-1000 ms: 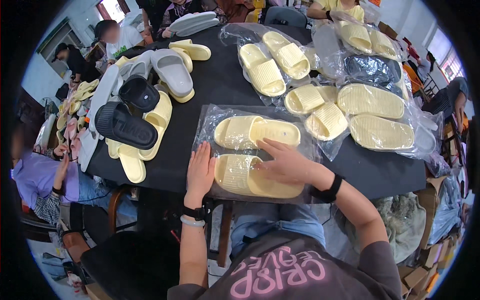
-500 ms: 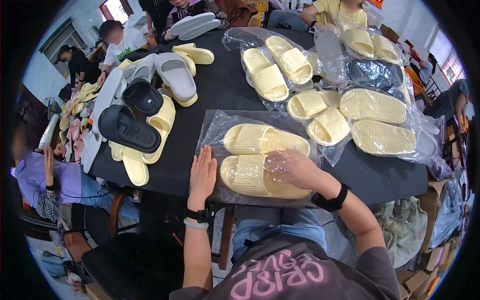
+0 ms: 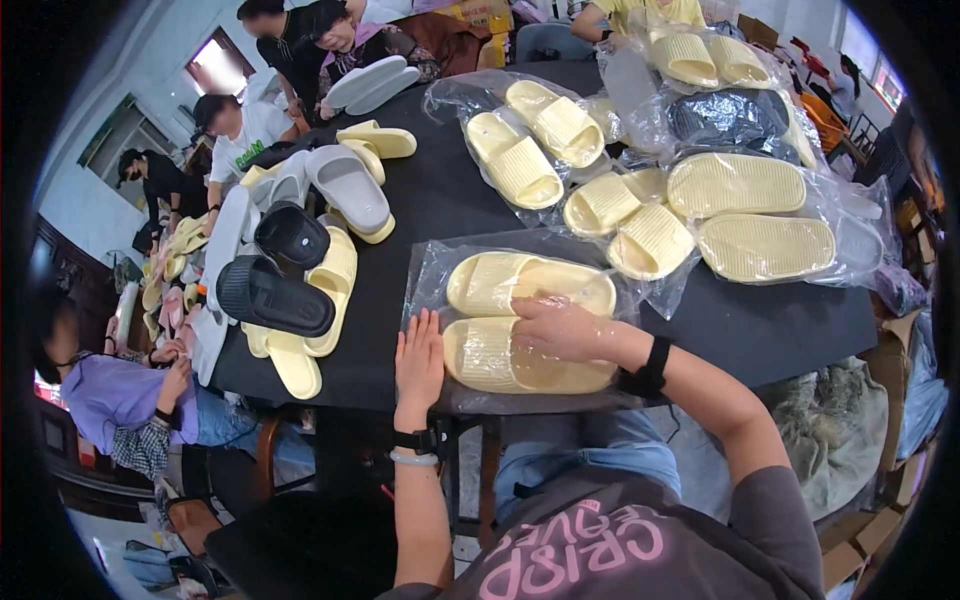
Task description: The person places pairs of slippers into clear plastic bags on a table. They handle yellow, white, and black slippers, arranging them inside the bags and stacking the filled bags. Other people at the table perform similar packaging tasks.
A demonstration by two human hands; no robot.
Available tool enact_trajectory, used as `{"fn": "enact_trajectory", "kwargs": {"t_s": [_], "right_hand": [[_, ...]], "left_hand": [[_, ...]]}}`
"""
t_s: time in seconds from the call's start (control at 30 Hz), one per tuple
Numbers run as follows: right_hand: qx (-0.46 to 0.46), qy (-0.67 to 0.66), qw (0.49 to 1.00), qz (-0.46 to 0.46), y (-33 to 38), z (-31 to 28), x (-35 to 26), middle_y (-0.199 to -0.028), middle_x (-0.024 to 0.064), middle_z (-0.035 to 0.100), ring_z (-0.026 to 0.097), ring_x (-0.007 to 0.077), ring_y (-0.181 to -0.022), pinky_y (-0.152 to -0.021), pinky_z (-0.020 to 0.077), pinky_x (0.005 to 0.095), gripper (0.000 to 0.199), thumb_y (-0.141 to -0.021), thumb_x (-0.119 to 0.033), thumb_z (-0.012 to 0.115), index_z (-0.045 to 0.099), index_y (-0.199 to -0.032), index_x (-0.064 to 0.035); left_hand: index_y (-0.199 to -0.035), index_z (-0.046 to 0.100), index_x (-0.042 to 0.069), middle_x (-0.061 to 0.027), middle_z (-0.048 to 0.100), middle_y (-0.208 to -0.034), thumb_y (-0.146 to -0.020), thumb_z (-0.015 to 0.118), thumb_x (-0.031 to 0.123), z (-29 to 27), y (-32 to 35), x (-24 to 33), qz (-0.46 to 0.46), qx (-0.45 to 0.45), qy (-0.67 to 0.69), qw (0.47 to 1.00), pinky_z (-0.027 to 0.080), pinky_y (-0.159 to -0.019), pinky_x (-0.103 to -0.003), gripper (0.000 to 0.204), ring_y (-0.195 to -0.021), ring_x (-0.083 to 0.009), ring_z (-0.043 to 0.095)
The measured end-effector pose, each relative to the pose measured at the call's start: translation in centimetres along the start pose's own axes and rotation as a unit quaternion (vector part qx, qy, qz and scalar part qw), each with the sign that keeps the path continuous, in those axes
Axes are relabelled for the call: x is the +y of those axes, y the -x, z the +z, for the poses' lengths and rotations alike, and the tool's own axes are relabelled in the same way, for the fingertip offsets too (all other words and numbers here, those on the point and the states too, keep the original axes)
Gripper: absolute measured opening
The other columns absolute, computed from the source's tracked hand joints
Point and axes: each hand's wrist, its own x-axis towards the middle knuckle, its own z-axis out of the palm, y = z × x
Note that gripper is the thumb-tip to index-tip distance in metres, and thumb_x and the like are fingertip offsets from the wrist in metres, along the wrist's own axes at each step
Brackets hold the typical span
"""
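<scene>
A pair of pale yellow slippers point(image 3: 482, 343) lies side by side in a clear plastic bag point(image 3: 428, 268) on the dark table in front of me. Flat on the bag's left edge rests my left hand point(image 3: 419, 362), open, its fingers stretched away from me and nearly together. My right hand point(image 3: 562, 329) reaches in from the right over the footbeds, close behind the straps. Its fingers are bent and drawn together between the two slippers. What they pinch, if anything, is hidden. Glints on the film make it hard to tell whether this hand is inside the bag.
Loose yellow, grey and black slippers point(image 3: 275, 297) are heaped at the left. Bagged yellow slippers point(image 3: 740, 185) and a bagged dark pair point(image 3: 728, 116) cover the far right of the table point(image 3: 440, 190). Several people stand or sit around; one holds grey slippers point(image 3: 372, 86) at the far side.
My right hand has shifted slightly left and away from me, toward the straps, its fingers now showing more clearly. My left hand stays on the bag edge. The whole view has turned a little.
</scene>
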Motion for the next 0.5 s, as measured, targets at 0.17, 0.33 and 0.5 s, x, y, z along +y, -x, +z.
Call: {"fn": "enact_trajectory", "kwargs": {"t_s": [0.17,0.33,0.5], "right_hand": [[0.100,0.017,0.995,0.013,4.8,-0.5,1.6,-0.113,0.0130,0.060,0.059,0.0340,-0.105,-0.095,0.0447,0.0431,0.019,-0.089,-0.021,0.057,0.067,-0.098,-0.0081],[0.188,0.003,0.974,0.125,13.4,-4.4,1.5,-0.108,0.0187,0.061,0.058,0.0397,-0.101,-0.089,0.0460,0.0454,0.014,-0.087,-0.008,0.058,0.067,-0.098,-0.0049],[0.371,-0.072,0.875,0.303,20.7,-6.8,-1.3,-0.135,0.0237,0.051,0.050,0.0389,-0.124,-0.101,0.0409,0.0392,0.021,-0.096,-0.007,0.054,0.063,-0.111,0.0047]], "left_hand": [[-0.152,0.035,0.011,-0.0100,0.033,-0.158,-0.107,0.026,0.034,0.1,-0.1,0.6,-0.022,0.007,-0.025,0.999,0.014,-0.121,-0.045,0.052,-0.148,-0.0273,0.025],[-0.151,0.035,0.007,-0.0122,0.034,-0.157,-0.103,0.036,0.043,0.2,0.0,1.6,-0.030,0.029,-0.103,0.994,0.014,-0.120,-0.047,0.060,-0.147,-0.0287,0.027],[-0.149,0.039,0.007,-0.0174,0.036,-0.155,-0.088,0.056,0.063,0.6,0.1,2.2,-0.015,0.074,-0.148,0.986,0.019,-0.118,-0.054,0.085,-0.145,-0.0331,0.031]]}}
